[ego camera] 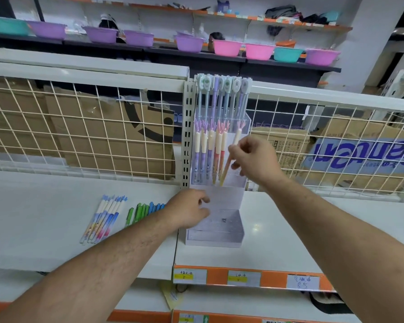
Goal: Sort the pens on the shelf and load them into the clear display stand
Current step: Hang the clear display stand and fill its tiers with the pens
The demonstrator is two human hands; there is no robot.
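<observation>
1. Two bare forearms reach up from the bottom edge toward a clear display stand (pixel 216 206) that stands on the white shelf (pixel 278 229), against the slotted upright post (pixel 186 136).
2. Pinched in the right hand (pixel 254 159) is a peach pen (pixel 230 159), fingers closed on its middle; the pen tilts, its lower tip down in the stand's middle tier, its frilled top leaning right, apart from the others.
3. Curled around the stand's left edge at the lower tier, the left hand (pixel 188 210) has its thumb and fingers on the clear wall.
4. That middle tier already carries a row of upright frilled pens (pixel 209 150), purple ones on the left and pink-orange ones just beside the tilted pen.
5. Higher up, the back tier holds pastel pens with rounded caps (pixel 222 94), standing close together.
6. At the bottom, the front tier looks empty apart from a small dark speck.
7. Left of the stand, loose on the shelf, lie a fan of blue-and-pink gradient pens (pixel 104 217) and, nearer the left wrist, green pens (pixel 138 212) and blue pens (pixel 155 206) partly hidden by the arm.
8. Behind the shelf runs a white wire grid (pixel 79 127) with cardboard boxes (pixel 91 136) beyond it.
9. Farther back, plastic basins (pixel 226 47) in purple, pink and teal line a dark shelf.
10. Orange price strips with labels (pixel 243 278) edge the shelf front.
</observation>
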